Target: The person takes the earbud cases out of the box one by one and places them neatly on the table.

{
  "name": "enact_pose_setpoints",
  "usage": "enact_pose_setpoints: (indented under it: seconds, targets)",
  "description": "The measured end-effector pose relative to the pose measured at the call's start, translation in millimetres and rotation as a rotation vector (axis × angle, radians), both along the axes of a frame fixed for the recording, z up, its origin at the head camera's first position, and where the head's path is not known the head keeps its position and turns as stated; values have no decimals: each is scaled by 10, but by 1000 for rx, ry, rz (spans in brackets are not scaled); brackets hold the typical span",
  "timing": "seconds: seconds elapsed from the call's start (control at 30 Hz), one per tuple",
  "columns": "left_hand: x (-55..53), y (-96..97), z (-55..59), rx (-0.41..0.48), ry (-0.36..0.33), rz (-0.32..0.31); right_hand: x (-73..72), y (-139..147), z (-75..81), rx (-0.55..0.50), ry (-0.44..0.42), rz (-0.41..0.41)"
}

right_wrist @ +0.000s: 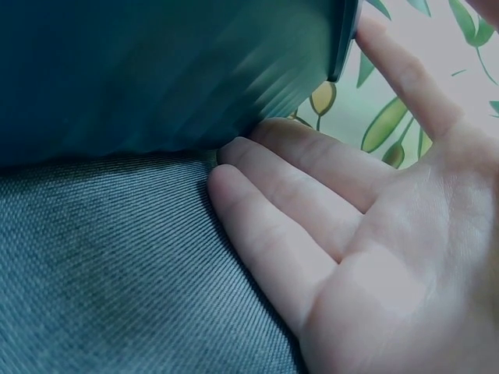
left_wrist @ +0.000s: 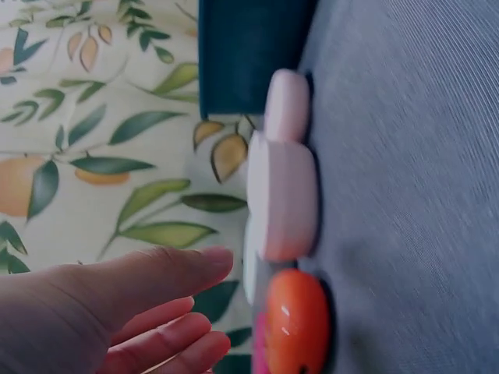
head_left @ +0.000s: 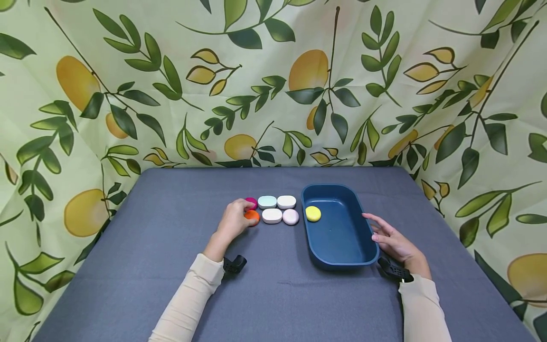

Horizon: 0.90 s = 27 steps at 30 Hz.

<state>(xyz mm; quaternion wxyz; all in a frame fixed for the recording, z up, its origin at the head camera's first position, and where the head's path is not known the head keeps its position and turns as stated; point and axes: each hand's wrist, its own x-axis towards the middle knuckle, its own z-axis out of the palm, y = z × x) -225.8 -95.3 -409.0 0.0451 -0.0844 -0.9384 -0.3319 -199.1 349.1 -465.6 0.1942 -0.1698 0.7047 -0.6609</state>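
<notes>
My left hand (head_left: pixel 233 218) hovers at the left end of two short rows of small, smooth, soap-like pieces, its thumb and fingers apart. Nearest to it are a round orange piece (head_left: pixel 252 218) and a round magenta piece (head_left: pixel 250 204), partly hidden by the fingers. In the left wrist view the thumb (left_wrist: pixel 179 273) points past the orange piece (left_wrist: pixel 299 323) without gripping it. With loosely extended fingers, my right hand (head_left: pixel 395 242) touches the right side of a dark blue rectangular bin (head_left: pixel 318 251). A round yellow piece (head_left: pixel 313 213) lies inside the bin at its left wall.
Right of the orange and magenta pieces lie a pale blue oval (head_left: pixel 267 202), two white ovals (head_left: pixel 286 202) and a round lilac piece (head_left: pixel 291 217), just left of the bin. A grey-blue cloth (head_left: pixel 273 294) covers the table; leaf-and-fruit patterned fabric (head_left: pixel 256 95) hangs behind.
</notes>
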Motion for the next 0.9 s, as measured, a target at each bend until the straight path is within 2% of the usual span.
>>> enact_pose_setpoints:
  seconds: [0.13, 0.47, 0.7, 0.8, 0.9]
  targets:
    - [-6, 103, 50, 23, 11, -30, -6, 9, -3, 2, 2, 4]
    - [21, 450, 219, 125, 53, -171, 4, 1, -5, 9, -1, -2]
    - [9, 807, 298, 135, -6, -247, -14, 15, -20, -22, 8, 22]
    - [18, 974, 325, 98, -19, -277, -17, 22, -28, -42, 13, 32]
    - [39, 1122, 351, 63, -28, -296, -13, 11, -26, -14, 5, 16]
